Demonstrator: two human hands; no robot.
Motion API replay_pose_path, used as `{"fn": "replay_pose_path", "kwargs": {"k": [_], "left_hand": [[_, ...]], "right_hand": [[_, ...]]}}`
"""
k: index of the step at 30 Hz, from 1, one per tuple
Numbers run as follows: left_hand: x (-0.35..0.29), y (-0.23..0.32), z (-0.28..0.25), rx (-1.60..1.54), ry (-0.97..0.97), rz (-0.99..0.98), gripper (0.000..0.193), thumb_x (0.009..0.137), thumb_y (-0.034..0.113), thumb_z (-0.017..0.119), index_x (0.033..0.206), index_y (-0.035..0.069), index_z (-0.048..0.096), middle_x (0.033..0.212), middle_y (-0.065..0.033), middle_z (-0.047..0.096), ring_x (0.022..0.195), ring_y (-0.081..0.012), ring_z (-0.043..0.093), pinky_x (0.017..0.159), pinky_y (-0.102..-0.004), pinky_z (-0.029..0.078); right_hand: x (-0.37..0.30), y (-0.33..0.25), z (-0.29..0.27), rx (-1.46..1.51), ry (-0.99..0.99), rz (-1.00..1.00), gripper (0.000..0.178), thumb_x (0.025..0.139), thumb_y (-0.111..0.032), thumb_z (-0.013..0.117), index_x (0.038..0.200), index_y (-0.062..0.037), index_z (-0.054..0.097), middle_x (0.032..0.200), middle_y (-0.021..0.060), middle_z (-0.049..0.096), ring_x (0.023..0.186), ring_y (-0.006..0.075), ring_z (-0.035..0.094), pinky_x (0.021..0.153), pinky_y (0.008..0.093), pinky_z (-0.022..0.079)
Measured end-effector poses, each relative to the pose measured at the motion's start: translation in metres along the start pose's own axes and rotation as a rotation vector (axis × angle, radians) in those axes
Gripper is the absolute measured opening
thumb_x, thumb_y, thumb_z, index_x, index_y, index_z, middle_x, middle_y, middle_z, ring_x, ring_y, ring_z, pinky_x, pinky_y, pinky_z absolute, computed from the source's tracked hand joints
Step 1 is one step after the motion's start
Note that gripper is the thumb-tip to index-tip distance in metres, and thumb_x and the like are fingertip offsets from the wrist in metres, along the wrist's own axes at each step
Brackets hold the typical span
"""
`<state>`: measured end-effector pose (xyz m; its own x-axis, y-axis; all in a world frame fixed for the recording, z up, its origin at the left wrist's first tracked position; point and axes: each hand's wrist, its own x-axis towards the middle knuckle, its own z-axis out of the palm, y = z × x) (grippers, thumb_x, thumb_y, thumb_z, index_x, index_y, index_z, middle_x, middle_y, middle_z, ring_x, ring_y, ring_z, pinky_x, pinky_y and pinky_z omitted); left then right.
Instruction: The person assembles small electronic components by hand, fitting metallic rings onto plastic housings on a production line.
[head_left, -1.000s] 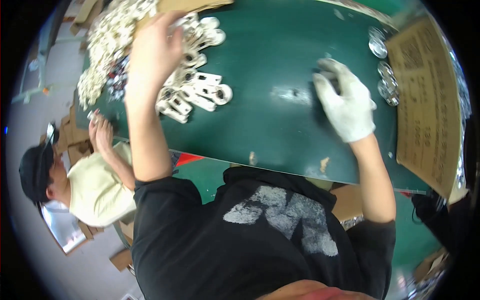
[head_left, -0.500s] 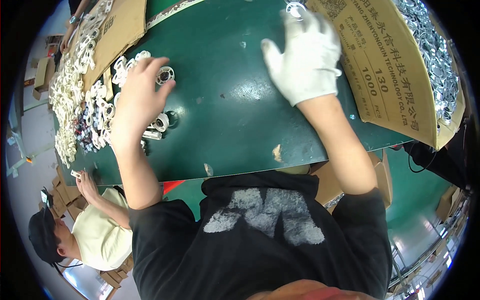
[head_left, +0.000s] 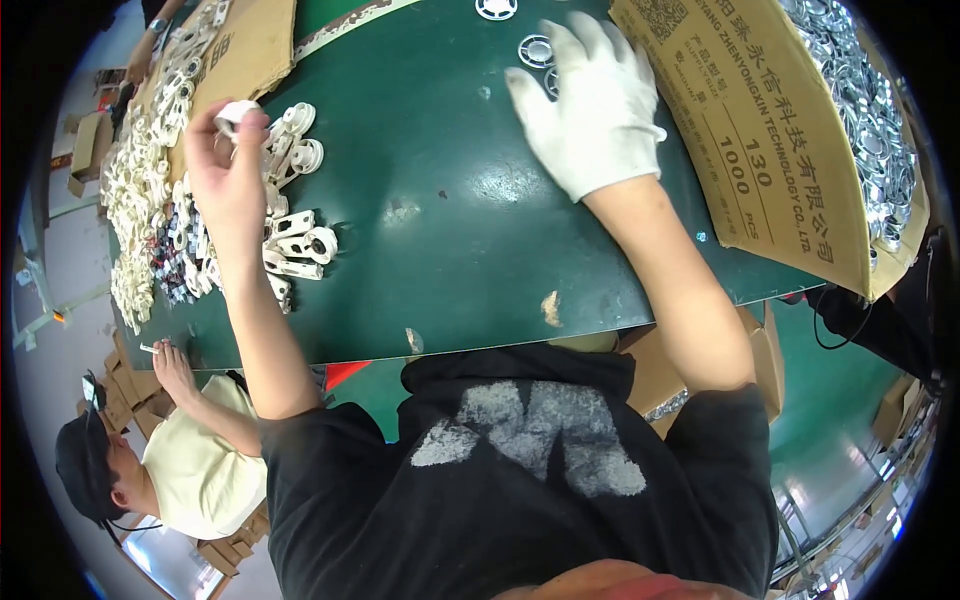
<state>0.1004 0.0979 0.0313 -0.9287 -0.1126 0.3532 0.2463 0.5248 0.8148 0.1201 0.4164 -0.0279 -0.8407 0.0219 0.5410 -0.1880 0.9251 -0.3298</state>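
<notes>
The bare left hand [head_left: 230, 172] has a rounded white plastic part [head_left: 236, 112] clamped between thumb and fingers; the white-gloved right hand's [head_left: 597, 122] fingers stand apart beside silvery metal rings [head_left: 536, 38].

So the counter [head_left: 430, 270] is dark green, kinda scuffed and shiny in spots, with a couple of tan patches [head_left: 551, 308] by the near edge (chips or scraps, can't tell). Left end's a mess: big heap of cream-coloured parts [head_left: 130, 225], some dark bits [head_left: 172, 262] mixed in, a looser bunch of white round-ended pieces [head_left: 300, 240] facing the middle, brown cardboard [head_left: 245, 45] toward the far left corner. Few spoked rings [head_left: 534, 37] near the far edge, and a cardboard box [head_left: 770, 150] at the right end.
</notes>
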Motion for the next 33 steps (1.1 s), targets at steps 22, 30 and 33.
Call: {"fn": "replay_pose_path", "kwargs": {"k": [22,30,33], "left_hand": [[-0.053,0.042,0.126,0.234,-0.312,0.363,0.042,0.080,0.037,0.083,0.108,0.011,0.067,0.110,-0.0056,0.064,0.094,-0.0292,0.067,0.075,-0.0389,0.056],[-0.060,0.033,0.133,0.406,-0.392,0.656,0.045,0.073,0.033,0.087,0.111,0.015,0.072,0.111,0.0006,0.065,0.098,-0.0215,0.062,0.083,-0.0360,0.049],[-0.058,0.032,0.125,0.417,-0.322,0.684,0.046,0.071,0.037,0.087,0.106,0.013,0.072,0.100,0.0009,0.065,0.092,-0.0215,0.062,0.080,-0.0358,0.048]], "right_hand": [[0.007,0.000,-0.027,0.396,-0.027,0.296,0.033,0.093,-0.025,0.075,0.119,-0.0054,0.072,0.101,0.0112,0.076,0.090,0.0173,0.072,0.085,0.0324,0.055],[0.008,0.006,-0.027,0.343,-0.218,0.283,0.040,0.093,-0.033,0.072,0.124,-0.0074,0.071,0.106,0.0139,0.076,0.096,0.0222,0.073,0.089,0.0343,0.054],[0.007,0.008,-0.024,0.332,-0.284,0.261,0.041,0.093,-0.033,0.072,0.125,-0.0076,0.071,0.107,0.0140,0.076,0.097,0.0223,0.073,0.089,0.0345,0.054]]}}
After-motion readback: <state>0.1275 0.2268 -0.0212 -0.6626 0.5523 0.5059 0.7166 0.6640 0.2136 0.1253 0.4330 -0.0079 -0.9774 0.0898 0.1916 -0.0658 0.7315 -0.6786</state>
